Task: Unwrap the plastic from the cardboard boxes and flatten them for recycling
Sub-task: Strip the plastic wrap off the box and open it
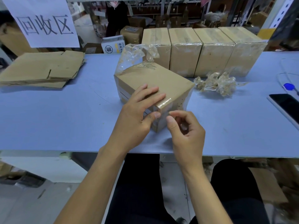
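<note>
A brown cardboard box (160,78) sits mid-table, turned with one corner toward me. Clear plastic wrap (134,54) has peeled off its far top and stands up loose behind it; wrap still covers the near sides. My left hand (139,113) lies flat on the box top, thumb against the near corner. My right hand (186,126) hovers just right of that corner, thumb and forefinger pinched together at the plastic on the box's side; whether it grips the film is unclear.
Several wrapped boxes (203,50) stand in a row at the back. A crumpled wad of plastic (216,84) lies right of the box. Flattened cardboard (42,68) is stacked at the left. A phone (286,105) and blue-tipped pen (289,87) rest at the right edge.
</note>
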